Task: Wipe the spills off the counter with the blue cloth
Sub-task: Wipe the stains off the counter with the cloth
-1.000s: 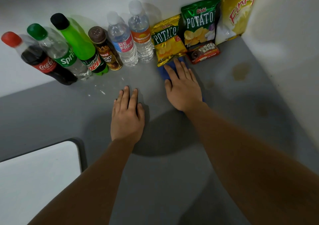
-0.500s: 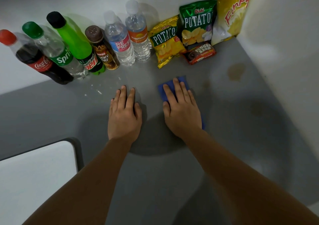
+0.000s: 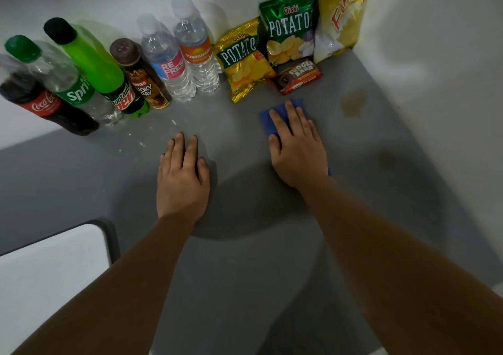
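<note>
A: Head view, only one. Right hand?
B: Flat, fingers straight, palm down, pressing on the blue cloth, just right of frame centre. The cloth lies on the grey counter; its upper left corner shows past the fingertips and a sliver shows at the wrist.

A: Left hand?
B: Also flat, fingers straight and together, resting on the bare counter at frame centre, holding nothing. It is apart from the cloth.

A: Spills?
B: A brownish stain right of the cloth, near the right wall, not touching the cloth. A fainter brown mark lower right of it. Small wet droplets above and left of the left hand.

A: Back row?
B: Upper left to upper right along the white wall: Coca-Cola bottle with dark drink, clear Sprite bottle with green cap, green Mountain Dew bottle with black cap, brown Kopiko bottle, clear water bottle with pink-blue label, clear water bottle with orange label. Then yellow potato chip bag, green potato chip bag, yellow Finky bag in the corner. A red Fudgee Barr packet lies flat in front of the green bag, just above the cloth.

A: Anything else?
B: A white rounded surface at lower left.
</note>
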`<state>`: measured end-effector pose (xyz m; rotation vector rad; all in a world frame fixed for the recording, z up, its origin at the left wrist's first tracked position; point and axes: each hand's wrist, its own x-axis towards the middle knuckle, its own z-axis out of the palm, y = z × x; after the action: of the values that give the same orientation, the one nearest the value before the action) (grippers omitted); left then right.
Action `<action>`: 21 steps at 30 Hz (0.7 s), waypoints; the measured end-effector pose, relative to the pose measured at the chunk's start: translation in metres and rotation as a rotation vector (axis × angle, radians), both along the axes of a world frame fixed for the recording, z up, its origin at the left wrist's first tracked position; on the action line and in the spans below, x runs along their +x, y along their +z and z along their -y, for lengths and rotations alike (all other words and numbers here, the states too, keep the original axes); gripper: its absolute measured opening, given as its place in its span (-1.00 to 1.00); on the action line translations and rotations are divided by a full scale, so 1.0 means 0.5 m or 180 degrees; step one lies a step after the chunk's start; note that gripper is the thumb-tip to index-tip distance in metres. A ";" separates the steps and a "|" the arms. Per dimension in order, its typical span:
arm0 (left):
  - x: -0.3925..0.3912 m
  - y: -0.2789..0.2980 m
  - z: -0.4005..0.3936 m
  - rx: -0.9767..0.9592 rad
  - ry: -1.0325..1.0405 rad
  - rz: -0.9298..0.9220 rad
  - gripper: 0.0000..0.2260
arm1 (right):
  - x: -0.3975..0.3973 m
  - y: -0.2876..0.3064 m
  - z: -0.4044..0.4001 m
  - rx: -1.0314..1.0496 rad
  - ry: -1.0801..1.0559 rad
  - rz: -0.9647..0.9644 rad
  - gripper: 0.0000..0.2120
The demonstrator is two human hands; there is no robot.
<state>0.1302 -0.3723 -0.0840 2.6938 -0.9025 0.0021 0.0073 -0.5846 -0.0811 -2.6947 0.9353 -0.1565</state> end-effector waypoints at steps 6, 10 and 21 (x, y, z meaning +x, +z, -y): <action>-0.004 0.006 0.001 0.0072 -0.0029 -0.0035 -0.54 | -0.038 -0.007 -0.024 0.0081 -0.0643 -0.0118 -0.46; 0.001 0.010 0.002 0.0135 -0.0065 -0.0106 -0.54 | -0.051 -0.011 -0.088 0.0118 -0.0792 -0.0162 -0.44; -0.047 0.036 0.112 -0.0450 -0.0743 -0.0363 -0.56 | -0.017 -0.003 -0.014 0.0079 -0.0402 -0.0073 -0.44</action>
<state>0.1068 -0.4285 -0.0660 2.4192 -1.1297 -0.1313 -0.0013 -0.5774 -0.0829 -2.6207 1.1073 -0.1391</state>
